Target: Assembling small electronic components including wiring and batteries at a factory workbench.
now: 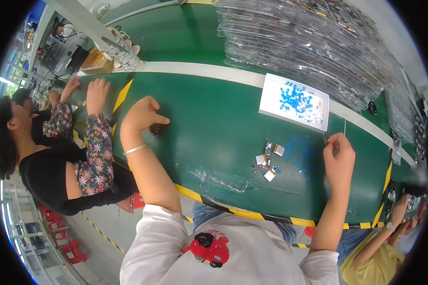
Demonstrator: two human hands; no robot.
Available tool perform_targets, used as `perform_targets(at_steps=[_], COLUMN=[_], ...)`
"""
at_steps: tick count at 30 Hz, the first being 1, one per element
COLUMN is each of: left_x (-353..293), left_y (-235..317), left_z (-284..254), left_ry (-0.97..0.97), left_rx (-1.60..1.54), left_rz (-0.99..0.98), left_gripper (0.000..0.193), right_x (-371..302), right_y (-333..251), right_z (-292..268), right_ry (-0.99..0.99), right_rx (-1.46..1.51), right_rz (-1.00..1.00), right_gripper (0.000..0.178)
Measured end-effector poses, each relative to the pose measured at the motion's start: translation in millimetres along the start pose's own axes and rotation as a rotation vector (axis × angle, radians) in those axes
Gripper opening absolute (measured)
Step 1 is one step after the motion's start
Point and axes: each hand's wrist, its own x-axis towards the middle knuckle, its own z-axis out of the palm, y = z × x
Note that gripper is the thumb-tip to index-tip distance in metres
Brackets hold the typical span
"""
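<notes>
Over the left part of the green table, my left hand (pixel 142 116) is bent with its fingers curled at a small dark roundish object (pixel 158 128); part of that object is hidden beneath the fingers. My right hand (pixel 340 154) is closed in a pinch at the right of the table. A thin, pale, stick-like tool (pixel 345 127) rises from behind its fingers, and a small dark bit (pixel 325 140) shows at the fingertips; its exact kind is unclear. Between the hands lies a cluster of small electronic modules with silvery battery cells (pixel 269 160). Thin blue film pieces (pixel 298 152) are scattered beside it.
A white shallow box (pixel 267 100) with small blue and white pieces stands at the back. Behind it rise stacked clear plastic trays (pixel 295 42). Clear tape (pixel 223 181) lies near the striped front edge (pixel 233 210). Co-workers sit left (pixel 57 161) and right (pixel 375 256).
</notes>
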Motion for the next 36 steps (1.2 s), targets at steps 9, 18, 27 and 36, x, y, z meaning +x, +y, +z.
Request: perform_targets(at_steps=[9,18,27,36], left_x=[-44,-67,-80,-84], left_y=[128,127,134,134], left_z=[93,76,93,80], left_ry=[-0.049,-0.063,-0.113,-0.25], left_rx=[-0.223,0.086,-0.047,0.186], left_rz=[0.646,0.624,0.771,0.766], left_gripper=[0.046,0.045,0.035,0.038], right_x=[-8,-18,-18,-19], right_y=[-15,-9,-23,-20], right_z=[2,12,13,14], right_ry=[-0.107,-0.111,-0.103,-0.203], right_rx=[0.3,0.533,0.552,0.89], right_rz=[0.071,0.002,0.045,-0.039], right_gripper=[0.005,0.014,0.017,0.017])
